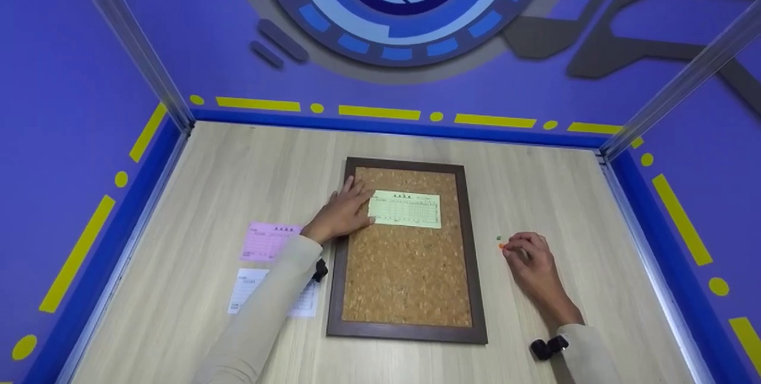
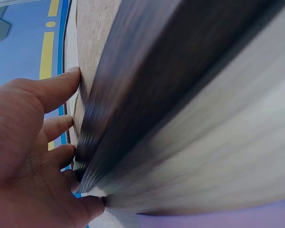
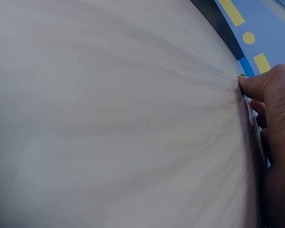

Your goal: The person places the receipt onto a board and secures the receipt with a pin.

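Note:
A cork board in a dark wooden frame lies flat on the table. My left hand rests across its left frame edge, with spread fingers and thumb at the left end of a green printed slip on the upper cork. In the left wrist view the thumb and fingers of the left hand reach over the dark frame. Right of the board, my right hand pinches a small orange push pin low over the table. A tiny green piece lies just beyond it.
Left of the board lie a pink printed slip and a white printed slip, both partly covered by the left forearm. Blue-purple walls with yellow marks border the table at the back and both sides.

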`<state>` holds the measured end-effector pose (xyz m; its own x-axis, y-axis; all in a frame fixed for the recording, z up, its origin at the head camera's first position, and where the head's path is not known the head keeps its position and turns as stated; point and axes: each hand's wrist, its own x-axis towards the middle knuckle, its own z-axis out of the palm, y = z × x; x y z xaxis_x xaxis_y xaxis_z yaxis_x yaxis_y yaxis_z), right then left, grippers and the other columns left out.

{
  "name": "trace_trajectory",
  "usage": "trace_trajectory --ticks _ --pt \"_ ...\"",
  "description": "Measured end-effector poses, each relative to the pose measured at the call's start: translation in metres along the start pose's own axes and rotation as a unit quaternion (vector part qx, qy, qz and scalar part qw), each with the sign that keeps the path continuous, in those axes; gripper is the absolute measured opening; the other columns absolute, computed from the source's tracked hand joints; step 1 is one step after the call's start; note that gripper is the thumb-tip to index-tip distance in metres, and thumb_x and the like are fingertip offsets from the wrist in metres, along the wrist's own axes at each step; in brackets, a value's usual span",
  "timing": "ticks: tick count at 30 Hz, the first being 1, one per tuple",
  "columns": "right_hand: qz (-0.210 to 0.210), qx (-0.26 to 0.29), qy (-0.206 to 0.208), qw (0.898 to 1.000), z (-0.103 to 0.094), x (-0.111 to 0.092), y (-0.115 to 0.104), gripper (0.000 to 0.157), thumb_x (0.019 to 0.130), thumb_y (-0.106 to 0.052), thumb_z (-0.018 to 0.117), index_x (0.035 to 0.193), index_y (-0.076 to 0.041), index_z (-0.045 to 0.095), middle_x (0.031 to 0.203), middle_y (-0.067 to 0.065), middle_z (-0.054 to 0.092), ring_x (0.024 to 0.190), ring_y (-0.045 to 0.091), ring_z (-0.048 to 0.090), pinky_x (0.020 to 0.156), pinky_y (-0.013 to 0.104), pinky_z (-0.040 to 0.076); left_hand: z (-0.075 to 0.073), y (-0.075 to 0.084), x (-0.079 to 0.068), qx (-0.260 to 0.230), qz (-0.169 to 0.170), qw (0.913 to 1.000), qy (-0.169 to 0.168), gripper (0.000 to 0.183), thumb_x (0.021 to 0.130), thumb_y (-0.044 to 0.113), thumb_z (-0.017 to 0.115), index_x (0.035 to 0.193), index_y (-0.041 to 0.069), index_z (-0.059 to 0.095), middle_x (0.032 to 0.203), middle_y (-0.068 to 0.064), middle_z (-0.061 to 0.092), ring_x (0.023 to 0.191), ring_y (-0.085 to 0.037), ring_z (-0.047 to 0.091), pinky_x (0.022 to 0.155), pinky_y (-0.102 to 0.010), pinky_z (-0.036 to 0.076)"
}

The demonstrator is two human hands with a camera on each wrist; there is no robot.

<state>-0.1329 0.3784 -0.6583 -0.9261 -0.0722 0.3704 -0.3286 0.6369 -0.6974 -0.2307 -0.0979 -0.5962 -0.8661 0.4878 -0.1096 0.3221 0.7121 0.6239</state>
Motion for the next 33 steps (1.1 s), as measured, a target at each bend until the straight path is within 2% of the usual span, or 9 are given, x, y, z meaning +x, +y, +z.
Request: trace_trajectory --ticks 9,14,20,26,33 --pt "0.015 0.011 0.003 1.000 0.0008 -0.0004 -0.0007 0.013 0.092 0.009 0.083 0.094 -0.003 0.080 0.119 0.016 0.070 0.119 0.016 0.053 0.102 0.004 0.038 -0.0005 -0.0011 0.0009 0.004 0.001 1.0000 0.001 0.073 0.107 0.031 0.070 0.169 0.006 0.042 0.181 -0.024 0.020 0.170 -0.043 0.001 0.131 -0.072 0.012" --pt "-0.001 0.031 0.002 1.000 0.0000 -0.0006 0.0004 0.006 0.095 0.003 0.083 0.093 0.000 0.078 0.118 0.018 0.070 0.119 0.022 0.054 0.103 0.005 0.040 -0.0010 -0.0001 -0.0009 0.003 0.004 1.0000 0.005 0.072 0.107 0.030 0.071 0.169 0.005 0.043 0.180 -0.025 0.022 0.169 -0.044 0.004 0.130 -0.074 0.014" --pt "-0.019 0.047 0.013 0.999 -0.0008 -0.0018 0.0012 0.006 0.094 0.003 0.083 0.092 0.001 0.078 0.115 0.018 0.071 0.117 0.030 0.056 0.102 0.007 0.042 0.0002 -0.0002 0.0003 0.002 0.007 1.0000 0.005 0.072 0.107 0.029 0.072 0.168 0.004 0.043 0.179 -0.026 0.023 0.169 -0.046 0.006 0.129 -0.074 0.015" --pt "-0.003 0.041 0.026 0.999 0.0013 -0.0027 0.0009 0.017 0.089 0.014 0.083 0.088 -0.003 0.077 0.114 0.017 0.071 0.116 0.029 0.057 0.102 0.006 0.042 0.0018 -0.0016 0.0020 0.014 0.008 0.9999 0.004 0.073 0.107 0.032 0.071 0.169 0.007 0.042 0.180 -0.024 0.022 0.169 -0.044 0.004 0.130 -0.073 0.014" --pt "0.013 0.047 0.023 0.999 0.0012 -0.0016 -0.0028 0.019 0.090 0.013 0.083 0.088 -0.005 0.078 0.114 0.016 0.071 0.117 0.026 0.056 0.102 0.004 0.041 0.0024 -0.0019 0.0008 0.014 0.004 0.9999 0.007 0.073 0.107 0.031 0.071 0.169 0.006 0.042 0.180 -0.024 0.022 0.169 -0.045 0.004 0.130 -0.074 0.013"
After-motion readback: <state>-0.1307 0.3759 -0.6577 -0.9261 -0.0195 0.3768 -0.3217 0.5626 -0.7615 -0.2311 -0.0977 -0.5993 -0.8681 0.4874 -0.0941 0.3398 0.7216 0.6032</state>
